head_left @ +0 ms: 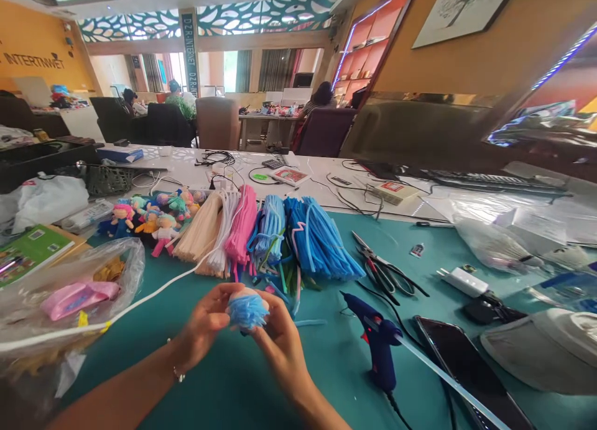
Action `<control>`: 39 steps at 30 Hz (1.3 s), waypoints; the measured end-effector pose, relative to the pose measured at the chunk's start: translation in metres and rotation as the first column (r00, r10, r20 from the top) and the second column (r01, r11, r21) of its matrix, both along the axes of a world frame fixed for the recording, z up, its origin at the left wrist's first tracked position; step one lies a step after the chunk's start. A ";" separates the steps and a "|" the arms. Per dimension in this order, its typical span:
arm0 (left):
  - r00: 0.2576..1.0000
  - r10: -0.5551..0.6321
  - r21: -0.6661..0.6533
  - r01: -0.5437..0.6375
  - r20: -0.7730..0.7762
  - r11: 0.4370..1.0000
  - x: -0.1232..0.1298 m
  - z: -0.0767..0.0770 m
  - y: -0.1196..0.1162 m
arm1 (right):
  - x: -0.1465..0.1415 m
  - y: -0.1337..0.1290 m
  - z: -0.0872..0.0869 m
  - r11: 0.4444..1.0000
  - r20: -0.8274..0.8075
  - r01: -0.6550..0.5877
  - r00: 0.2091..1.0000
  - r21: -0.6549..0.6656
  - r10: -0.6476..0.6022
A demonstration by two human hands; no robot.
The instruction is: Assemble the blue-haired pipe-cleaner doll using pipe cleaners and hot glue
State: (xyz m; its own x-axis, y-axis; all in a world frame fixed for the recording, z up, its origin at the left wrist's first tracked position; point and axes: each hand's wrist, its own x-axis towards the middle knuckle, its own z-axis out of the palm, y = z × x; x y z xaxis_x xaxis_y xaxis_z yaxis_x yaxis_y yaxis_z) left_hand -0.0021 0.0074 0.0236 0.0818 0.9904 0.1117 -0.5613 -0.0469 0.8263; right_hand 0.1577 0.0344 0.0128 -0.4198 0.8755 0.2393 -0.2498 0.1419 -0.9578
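Observation:
Between my two hands is a small doll's head (247, 311) with fuzzy light-blue hair and a pale edge at its top. My left hand (209, 321) pinches it from the left with thumb and fingers. From the right, the fingers and thumb of my right hand (280, 333) are closed around it. Just beyond lie bundles of pipe cleaners in beige (200, 231), pink (242, 225), light blue (270, 228) and darker blue (321, 240). A dark-blue glue gun (380, 340) with a clear glue stick lies to the right of my right hand.
Pliers and scissors (382, 271) lie behind the glue gun. A phone (466, 368) and a white cap (545, 349) are at right. Several finished dolls (163, 228) sit at back left. A white cable (158, 290) crosses the green mat beside a plastic bag (133, 262).

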 end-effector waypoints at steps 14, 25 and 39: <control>0.990 -0.064 -0.007 0.065 0.125 0.998 0.007 0.014 -0.006 | 0.000 -0.003 0.000 0.999 0.041 -0.011 0.999 0.038 0.009; 0.989 -0.061 -0.096 0.074 0.138 0.993 0.004 0.014 -0.006 | -0.001 -0.004 0.004 0.999 0.067 -0.050 0.997 0.000 0.050; 0.989 -0.033 -0.170 0.058 0.143 0.984 0.004 0.013 -0.004 | -0.005 -0.004 0.006 0.993 0.022 -0.070 0.997 -0.097 0.072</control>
